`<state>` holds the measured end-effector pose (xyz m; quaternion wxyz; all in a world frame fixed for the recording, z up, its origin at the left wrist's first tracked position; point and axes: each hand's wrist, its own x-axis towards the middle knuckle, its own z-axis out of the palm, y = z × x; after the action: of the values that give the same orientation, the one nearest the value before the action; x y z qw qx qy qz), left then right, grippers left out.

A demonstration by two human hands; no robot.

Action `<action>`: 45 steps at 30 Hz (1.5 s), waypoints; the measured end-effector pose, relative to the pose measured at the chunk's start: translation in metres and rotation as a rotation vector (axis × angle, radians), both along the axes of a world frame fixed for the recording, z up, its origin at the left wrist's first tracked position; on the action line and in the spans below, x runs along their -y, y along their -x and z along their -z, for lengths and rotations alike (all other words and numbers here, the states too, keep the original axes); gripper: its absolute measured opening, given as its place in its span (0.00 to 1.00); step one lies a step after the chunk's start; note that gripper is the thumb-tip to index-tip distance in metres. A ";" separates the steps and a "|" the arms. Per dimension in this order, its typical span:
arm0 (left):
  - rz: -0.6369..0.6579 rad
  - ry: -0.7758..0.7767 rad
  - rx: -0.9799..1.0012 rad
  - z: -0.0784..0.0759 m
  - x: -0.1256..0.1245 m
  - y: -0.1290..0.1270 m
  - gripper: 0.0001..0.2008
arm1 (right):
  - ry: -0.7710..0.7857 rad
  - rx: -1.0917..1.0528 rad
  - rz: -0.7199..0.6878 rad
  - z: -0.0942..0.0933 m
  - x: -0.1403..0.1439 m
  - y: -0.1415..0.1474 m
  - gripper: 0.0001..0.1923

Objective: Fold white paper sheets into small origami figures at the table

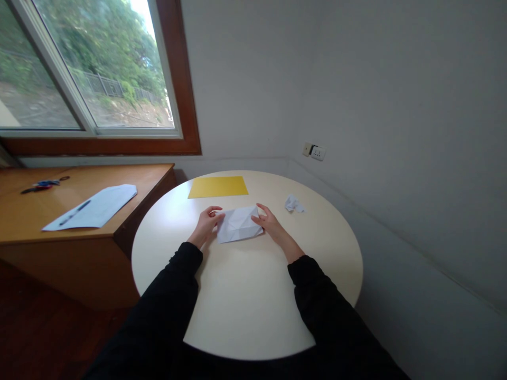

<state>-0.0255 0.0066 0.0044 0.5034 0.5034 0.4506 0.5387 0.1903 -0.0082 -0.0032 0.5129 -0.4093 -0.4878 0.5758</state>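
A white sheet of paper [238,224] with crossing creases is held between my two hands over the round table. My left hand [207,221] pinches its left edge, thumb on top and fingers behind. At the opposite edge, my right hand [271,220] grips the upper right corner between thumb and fingers. Beyond the paper a yellow sheet [217,187] lies flat. To the right of my right hand rests a crumpled piece of white paper [293,203].
The round cream table [249,301] stands near the wall corner. On the left, a wooden desk [150,182] carries white sheets [106,206], a dark pen [75,212] and scissors [45,183]. A wall socket [318,153] sits behind the table.
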 end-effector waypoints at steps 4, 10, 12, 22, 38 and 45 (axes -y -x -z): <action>0.011 -0.008 -0.001 0.000 0.001 -0.001 0.20 | -0.017 -0.021 0.039 0.002 0.000 0.003 0.41; 0.063 0.022 0.021 -0.005 0.005 -0.003 0.21 | -0.034 -0.031 0.088 0.007 -0.002 0.000 0.36; 0.085 0.039 0.027 -0.007 0.006 -0.003 0.19 | -0.037 -0.028 0.102 0.008 -0.003 -0.001 0.34; 0.164 0.197 0.049 -0.009 0.007 -0.001 0.13 | -0.066 -0.012 0.114 0.008 -0.003 -0.002 0.26; 0.458 0.261 -0.064 -0.010 0.012 0.000 0.20 | -0.053 0.067 0.079 0.012 -0.005 -0.002 0.25; 0.479 0.209 -0.161 -0.002 0.008 0.000 0.19 | -0.097 0.095 0.027 0.010 -0.003 -0.001 0.22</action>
<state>-0.0257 -0.0016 0.0064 0.6283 0.5821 0.4105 0.3129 0.1912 -0.0053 -0.0132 0.5161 -0.4176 -0.5331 0.5244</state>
